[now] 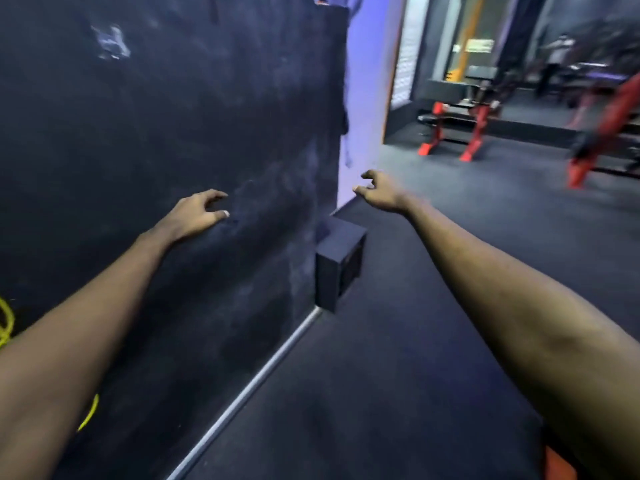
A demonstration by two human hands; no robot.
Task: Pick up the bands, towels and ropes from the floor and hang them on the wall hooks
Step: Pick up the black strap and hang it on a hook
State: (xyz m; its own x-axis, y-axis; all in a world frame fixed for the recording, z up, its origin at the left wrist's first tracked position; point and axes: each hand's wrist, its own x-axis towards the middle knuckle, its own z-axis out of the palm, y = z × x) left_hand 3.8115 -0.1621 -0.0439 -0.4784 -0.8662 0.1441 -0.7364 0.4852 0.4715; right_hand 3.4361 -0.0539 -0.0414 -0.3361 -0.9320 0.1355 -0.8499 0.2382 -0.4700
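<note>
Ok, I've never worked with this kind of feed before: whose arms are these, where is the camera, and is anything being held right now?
There is one picture, taken by a wide-angle camera worn on a person's head, looking forward and down. There is no machine: the two bare arms are that person's own. The left hand is stretched out in front of the dark wall, and the right hand is out over the dark floor. Both have loosely curled fingers and hold nothing. A small dark box sits at the foot of the wall. A yellow cord shows at the far left edge by the wall; what it hangs from is out of view. Red-legged gym benches stand, blurred, in the room beyond.
</note>
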